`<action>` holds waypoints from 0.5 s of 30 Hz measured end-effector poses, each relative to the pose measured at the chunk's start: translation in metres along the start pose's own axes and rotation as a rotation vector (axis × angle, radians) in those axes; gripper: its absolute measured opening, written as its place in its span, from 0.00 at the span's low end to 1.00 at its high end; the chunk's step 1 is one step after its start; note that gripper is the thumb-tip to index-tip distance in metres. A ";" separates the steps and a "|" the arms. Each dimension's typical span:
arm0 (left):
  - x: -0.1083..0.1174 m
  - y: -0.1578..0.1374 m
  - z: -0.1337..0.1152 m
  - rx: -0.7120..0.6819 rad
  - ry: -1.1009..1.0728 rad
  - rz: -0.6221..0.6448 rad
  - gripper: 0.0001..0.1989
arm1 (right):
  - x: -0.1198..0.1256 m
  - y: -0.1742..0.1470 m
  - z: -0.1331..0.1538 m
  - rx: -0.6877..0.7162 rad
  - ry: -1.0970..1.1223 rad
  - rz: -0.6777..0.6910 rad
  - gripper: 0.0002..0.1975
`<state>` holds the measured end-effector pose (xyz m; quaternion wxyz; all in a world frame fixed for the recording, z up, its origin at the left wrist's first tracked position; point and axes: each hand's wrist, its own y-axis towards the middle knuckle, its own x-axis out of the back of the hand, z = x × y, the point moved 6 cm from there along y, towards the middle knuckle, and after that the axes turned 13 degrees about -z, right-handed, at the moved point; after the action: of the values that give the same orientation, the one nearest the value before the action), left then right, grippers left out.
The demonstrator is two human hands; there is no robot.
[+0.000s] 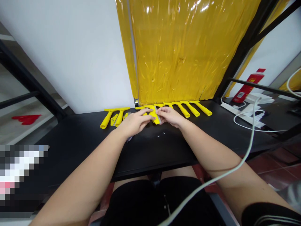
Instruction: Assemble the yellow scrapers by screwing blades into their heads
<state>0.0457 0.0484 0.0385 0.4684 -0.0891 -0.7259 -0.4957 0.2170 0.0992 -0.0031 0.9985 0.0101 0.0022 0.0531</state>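
Between my two hands is a yellow T-shaped scraper handle [155,119], above the middle of the black table. My left hand [138,121] is closed, its thumb and fingers gripping the handle from the left. From the right, my right hand [171,116] pinches a thin greyish strip [159,116] lying along the handle; its exact kind is unclear. Two tiny pale screws [158,136] lie on the table just in front of my hands. A small clear-looking object [129,139] is partly hidden under my left wrist.
Similar yellow handles [193,109] lie in a row to the right, and more [106,119] lie to the left beside flat yellow pieces [114,119]. Yellow plastic sheeting [188,56] hangs behind. A white cable [249,141] crosses over my right arm. A red bottle [248,86] stands right.
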 end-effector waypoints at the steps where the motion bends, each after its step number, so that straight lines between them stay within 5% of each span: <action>1: 0.001 0.000 0.003 0.025 -0.033 -0.029 0.15 | 0.003 0.000 0.002 0.005 -0.035 -0.006 0.10; 4: 0.006 0.002 0.018 0.182 -0.223 -0.187 0.11 | 0.014 -0.005 0.008 0.062 -0.294 0.057 0.10; 9: 0.004 -0.005 0.054 0.734 -0.863 -0.459 0.11 | 0.017 -0.024 -0.011 -0.054 -0.773 0.471 0.14; 15: 0.000 -0.011 0.065 1.181 -1.294 -0.513 0.18 | 0.005 -0.032 -0.009 0.015 -0.933 0.484 0.05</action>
<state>0.0009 0.0951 0.0265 -0.1853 0.0687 -0.9802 0.0141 0.2255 0.0684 -0.0125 0.8525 0.0401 -0.4446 0.2721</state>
